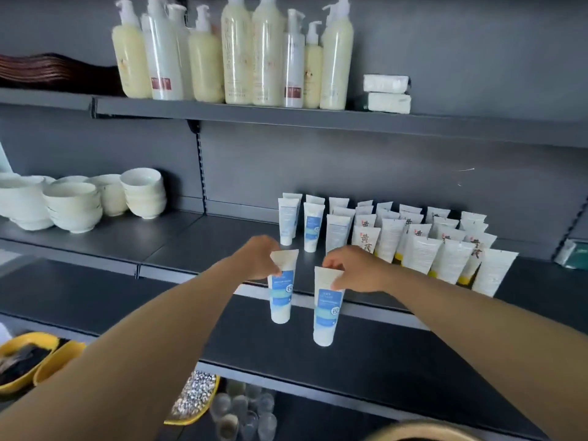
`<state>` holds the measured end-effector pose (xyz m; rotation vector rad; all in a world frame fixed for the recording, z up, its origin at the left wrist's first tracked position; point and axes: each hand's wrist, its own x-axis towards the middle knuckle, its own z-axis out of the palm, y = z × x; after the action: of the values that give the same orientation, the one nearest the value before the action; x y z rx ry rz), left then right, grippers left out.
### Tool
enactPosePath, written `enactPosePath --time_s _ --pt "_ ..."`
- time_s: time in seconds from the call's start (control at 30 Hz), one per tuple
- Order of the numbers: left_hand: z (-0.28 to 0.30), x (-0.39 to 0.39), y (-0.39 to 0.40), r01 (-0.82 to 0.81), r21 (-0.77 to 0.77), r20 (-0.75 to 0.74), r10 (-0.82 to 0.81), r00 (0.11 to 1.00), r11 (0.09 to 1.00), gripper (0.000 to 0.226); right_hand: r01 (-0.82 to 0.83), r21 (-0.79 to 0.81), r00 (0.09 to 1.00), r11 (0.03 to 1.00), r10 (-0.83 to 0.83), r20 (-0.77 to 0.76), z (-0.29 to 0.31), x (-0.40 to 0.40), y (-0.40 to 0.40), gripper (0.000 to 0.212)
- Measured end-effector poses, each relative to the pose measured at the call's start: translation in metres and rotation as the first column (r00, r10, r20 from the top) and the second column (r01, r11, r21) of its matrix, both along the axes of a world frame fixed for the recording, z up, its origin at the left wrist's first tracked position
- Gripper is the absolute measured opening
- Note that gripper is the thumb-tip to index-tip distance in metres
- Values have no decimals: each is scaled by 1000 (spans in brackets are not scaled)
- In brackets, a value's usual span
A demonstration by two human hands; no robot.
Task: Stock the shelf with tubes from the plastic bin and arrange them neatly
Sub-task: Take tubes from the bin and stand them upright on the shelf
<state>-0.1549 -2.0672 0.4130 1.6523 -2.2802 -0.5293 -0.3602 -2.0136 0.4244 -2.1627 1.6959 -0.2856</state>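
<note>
both hands (pixel 259 257) each pinch a tube (pixel 281 294) upright

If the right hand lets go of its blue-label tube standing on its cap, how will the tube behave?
The tube is tall on a small round cap, so it probably tips easily. The right hand pinches its flat crimped top, which looks soft. Tipped over, it may roll.

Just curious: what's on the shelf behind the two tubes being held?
Behind the tubes in the left hand and right hand stand rows of tubes; the hands hide some bottoms.
</note>
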Motion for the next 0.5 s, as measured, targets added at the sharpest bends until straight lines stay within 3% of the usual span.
enactPosePath --time_s 0.5 --pt "9 -6 -160 99 -69 -25 -101 995 993 43 198 -167 978 966 -207 -40 25 21 -147 25"
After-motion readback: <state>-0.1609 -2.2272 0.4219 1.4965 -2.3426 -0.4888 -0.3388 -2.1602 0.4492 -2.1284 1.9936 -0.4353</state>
